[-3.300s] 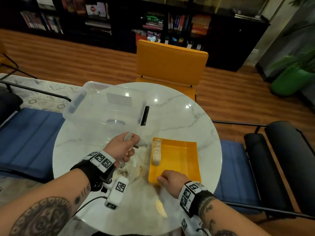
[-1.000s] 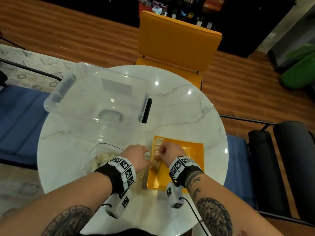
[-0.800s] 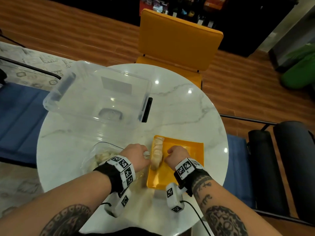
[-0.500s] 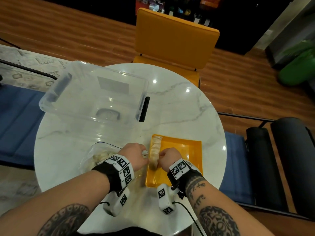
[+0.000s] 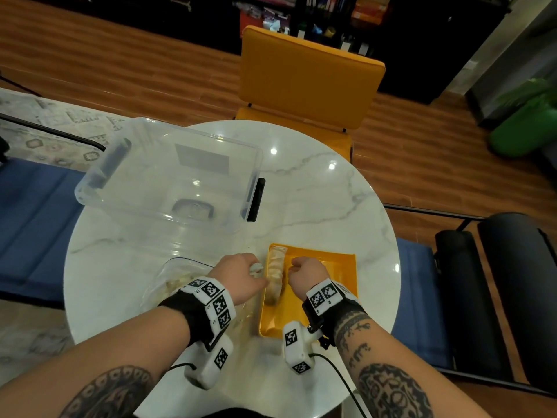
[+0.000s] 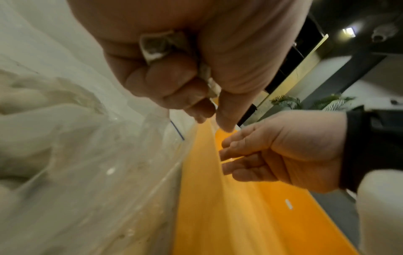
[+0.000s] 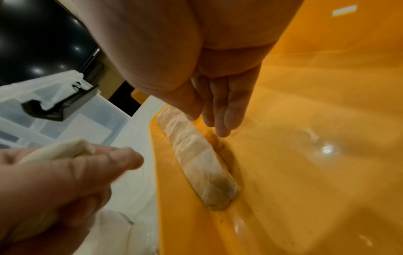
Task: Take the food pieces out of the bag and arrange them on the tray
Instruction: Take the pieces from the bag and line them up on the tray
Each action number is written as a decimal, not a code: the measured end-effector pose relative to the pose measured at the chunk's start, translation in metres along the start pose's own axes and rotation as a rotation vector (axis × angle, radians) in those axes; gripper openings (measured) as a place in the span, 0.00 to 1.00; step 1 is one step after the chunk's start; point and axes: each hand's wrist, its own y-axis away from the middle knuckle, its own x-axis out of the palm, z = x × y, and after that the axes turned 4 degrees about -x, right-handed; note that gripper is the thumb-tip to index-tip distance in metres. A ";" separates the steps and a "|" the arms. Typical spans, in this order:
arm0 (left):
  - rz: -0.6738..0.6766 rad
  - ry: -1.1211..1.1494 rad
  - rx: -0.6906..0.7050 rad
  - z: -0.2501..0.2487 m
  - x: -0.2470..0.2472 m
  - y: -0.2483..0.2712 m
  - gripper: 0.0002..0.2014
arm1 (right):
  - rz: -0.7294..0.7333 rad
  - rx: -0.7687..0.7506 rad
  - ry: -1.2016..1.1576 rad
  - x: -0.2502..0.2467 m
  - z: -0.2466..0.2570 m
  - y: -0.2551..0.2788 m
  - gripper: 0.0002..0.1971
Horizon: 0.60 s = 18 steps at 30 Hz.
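Note:
An orange tray (image 5: 325, 276) lies on the marble table, with a line of pale wrapped food rolls (image 5: 275, 273) along its left edge; the rolls (image 7: 200, 160) show close up in the right wrist view. My left hand (image 5: 241, 274) hovers just left of the tray and grips one more pale food piece (image 6: 161, 45) in curled fingers. My right hand (image 5: 304, 271) is over the tray, right of the rolls, its fingers (image 7: 224, 112) straight and holding nothing. The clear plastic bag (image 5: 171, 285) with more pieces lies under my left wrist.
A large clear plastic bin (image 5: 168, 179) with a black latch stands at the table's back left. An orange chair (image 5: 307, 76) is across the round table (image 5: 316, 191). Dark padded seats flank the right side, blue cushions the left.
Since one second ago my right hand has shifted slightly along the rolls and stays beside them. My left hand keeps holding its piece next to the tray's left edge.

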 end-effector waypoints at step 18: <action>0.268 0.765 0.188 -0.043 -0.004 0.032 0.25 | -0.099 -0.380 -0.323 -0.050 0.010 0.069 0.07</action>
